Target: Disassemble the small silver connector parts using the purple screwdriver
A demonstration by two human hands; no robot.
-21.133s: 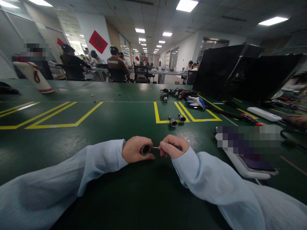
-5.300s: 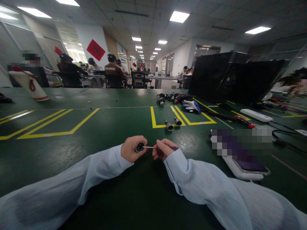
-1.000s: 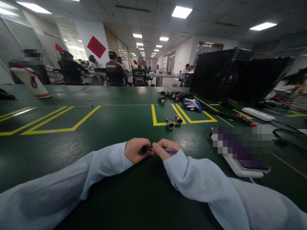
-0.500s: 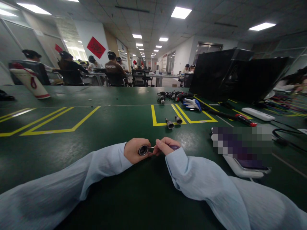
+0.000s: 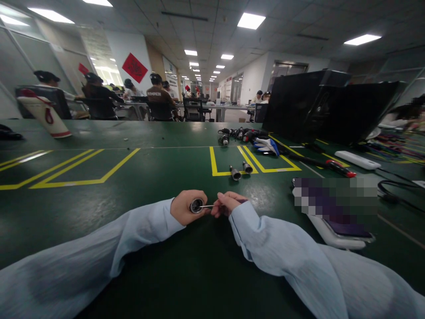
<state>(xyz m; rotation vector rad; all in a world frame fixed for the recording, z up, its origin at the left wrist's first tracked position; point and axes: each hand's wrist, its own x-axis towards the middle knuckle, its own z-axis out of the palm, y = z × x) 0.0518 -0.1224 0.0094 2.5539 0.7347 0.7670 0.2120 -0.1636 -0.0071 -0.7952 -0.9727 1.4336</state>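
My left hand [image 5: 184, 206] is wrapped round a small round metal connector [image 5: 196, 205], its open end facing me. My right hand [image 5: 229, 204] pinches a thin tool with a purple handle [image 5: 241, 201]; its metal shaft [image 5: 210, 206] points left into the connector's opening. Both hands rest on the green table [image 5: 172, 177], wrists close together, in light blue sleeves.
Two more metal connectors [image 5: 235, 173] [image 5: 247, 167] lie by yellow floor-tape lines. Farther back lie a pile of connectors [image 5: 237, 132], a white-blue glove [image 5: 267, 145], a red-handled screwdriver [image 5: 341, 169] and black monitors [image 5: 332, 106]. A white device [image 5: 335, 237] sits at right. A paper cup [image 5: 46, 116] stands far left. People sit beyond.
My right hand has drawn back a little to the right, so more of the tool's shaft shows between it and the connector than a second ago. My left hand has kept its hold.
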